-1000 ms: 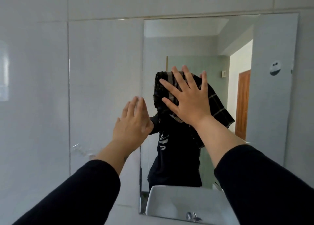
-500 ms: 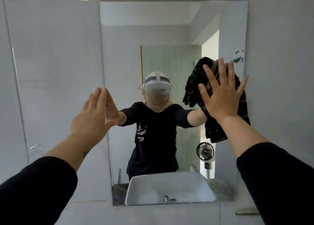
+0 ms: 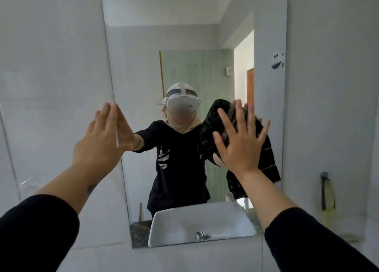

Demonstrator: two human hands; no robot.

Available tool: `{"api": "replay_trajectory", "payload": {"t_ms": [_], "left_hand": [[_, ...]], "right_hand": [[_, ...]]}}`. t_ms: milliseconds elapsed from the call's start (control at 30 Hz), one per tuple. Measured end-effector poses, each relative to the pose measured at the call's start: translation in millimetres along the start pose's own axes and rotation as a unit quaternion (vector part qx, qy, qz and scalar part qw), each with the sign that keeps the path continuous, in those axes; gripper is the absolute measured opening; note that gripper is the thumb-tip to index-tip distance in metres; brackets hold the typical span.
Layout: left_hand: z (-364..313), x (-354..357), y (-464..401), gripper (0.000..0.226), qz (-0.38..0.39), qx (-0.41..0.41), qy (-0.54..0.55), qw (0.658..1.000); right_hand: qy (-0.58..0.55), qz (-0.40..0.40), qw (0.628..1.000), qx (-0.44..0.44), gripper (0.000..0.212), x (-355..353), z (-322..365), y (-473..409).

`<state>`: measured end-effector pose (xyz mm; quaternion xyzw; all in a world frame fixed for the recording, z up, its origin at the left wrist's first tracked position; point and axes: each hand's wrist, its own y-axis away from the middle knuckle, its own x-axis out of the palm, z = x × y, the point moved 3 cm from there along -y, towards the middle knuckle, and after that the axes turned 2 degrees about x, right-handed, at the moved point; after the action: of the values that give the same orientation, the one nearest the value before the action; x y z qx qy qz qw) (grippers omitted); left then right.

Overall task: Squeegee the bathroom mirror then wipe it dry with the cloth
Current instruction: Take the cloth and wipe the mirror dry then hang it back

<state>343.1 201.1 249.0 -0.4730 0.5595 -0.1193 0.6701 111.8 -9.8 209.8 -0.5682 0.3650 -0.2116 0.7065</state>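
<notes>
My left hand (image 3: 100,140) is flat and open, fingers together, on the mirror (image 3: 184,25) at its left edge, gripping nothing. Right hand (image 3: 240,142), fingers spread, presses the dark cloth (image 3: 213,119) to the glass, mid-right — no closed grip. Squeegee (image 3: 326,191) hangs on the wall, far right. Sink (image 3: 184,220) reflected below — nothing in it.

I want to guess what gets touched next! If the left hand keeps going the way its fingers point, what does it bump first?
Probably nothing new: the left hand seems already pressed flat at the mirror's left edge. Its fingers point up, along bare glass and wall tile.
</notes>
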Motion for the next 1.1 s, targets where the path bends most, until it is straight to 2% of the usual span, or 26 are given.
{"api": "replay_trajectory", "payload": {"t_ms": [333, 633, 767, 900, 1100], "left_hand": [[-1.8, -8.9, 6.2, 0.094, 0.018, 0.002, 0.016, 1.000], [10.1, -18.2, 4.5, 0.059, 0.019, 0.010, 0.120, 0.993], [7.8, -12.3, 6.6, 0.062, 0.025, 0.005, 0.103, 0.994], [4.2, -4.5, 6.7, 0.077, 0.030, 0.008, 0.062, 0.998], [-8.9, 9.0, 27.5, 0.091, -0.014, 0.031, 0.016, 0.999]], "right_hand": [[-0.012, 0.004, 0.992, -0.127, 0.058, -5.0, 101.3, -29.6], [-0.016, 0.002, 0.965, -0.262, 0.058, 10.5, 174.5, 0.1], [-0.024, 0.003, 0.954, -0.300, 0.059, 17.8, 170.5, 23.5], [-0.014, 0.003, 0.944, -0.330, 0.057, 18.8, 144.3, 36.3], [0.021, 0.008, 0.951, -0.309, 0.059, 14.2, 85.0, 39.8]]}}
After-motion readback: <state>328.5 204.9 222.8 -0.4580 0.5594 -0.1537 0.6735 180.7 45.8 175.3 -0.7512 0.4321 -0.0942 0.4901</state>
